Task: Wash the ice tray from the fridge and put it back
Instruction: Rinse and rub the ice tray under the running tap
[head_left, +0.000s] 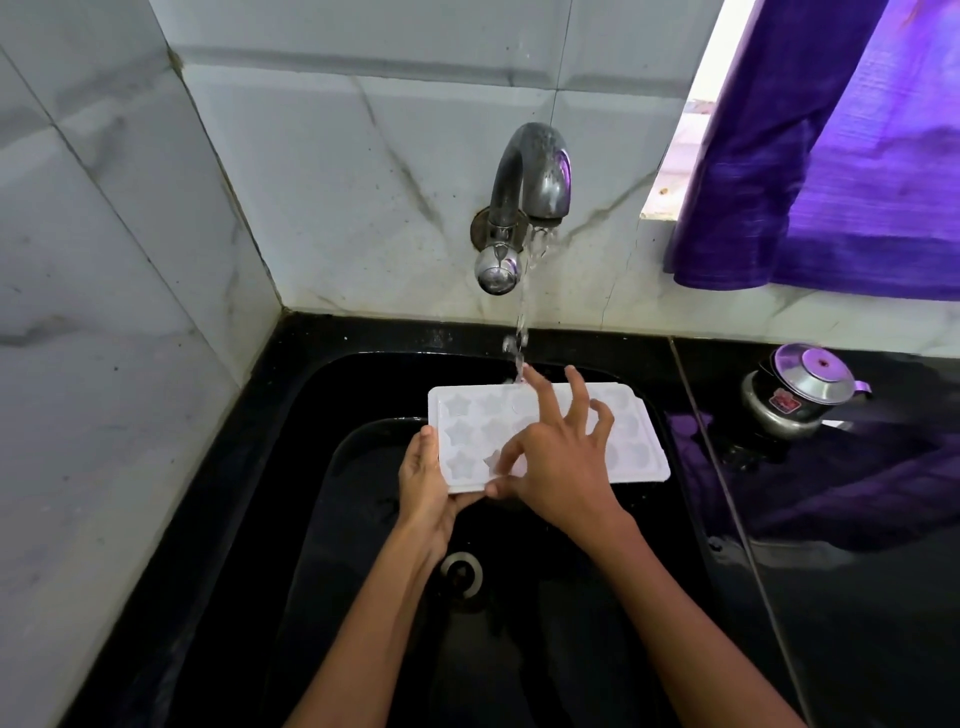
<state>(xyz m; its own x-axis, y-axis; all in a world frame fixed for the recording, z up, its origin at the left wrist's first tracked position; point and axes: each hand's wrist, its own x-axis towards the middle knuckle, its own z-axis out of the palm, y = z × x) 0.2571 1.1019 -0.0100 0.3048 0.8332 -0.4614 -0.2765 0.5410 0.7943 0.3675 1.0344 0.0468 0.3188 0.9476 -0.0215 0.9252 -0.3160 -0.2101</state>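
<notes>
A white plastic ice tray (636, 441) with star-shaped cells hangs level over the black sink (322, 519). My left hand (426, 488) grips its near left corner, thumb along the left edge. Over the middle of the tray my right hand (558, 457) is spread, fingers bent, fingertips down in the cells. Water runs from the steel wall tap (535, 176) and lands on the tray's far edge beside my right index finger. The right hand covers the tray's middle cells.
The sink drain (461, 571) lies below my wrists. A small steel lidded pot (800, 397) stands on the black counter at the right. A purple curtain (831, 171) hangs at the upper right. Marble tiles close off the left and back.
</notes>
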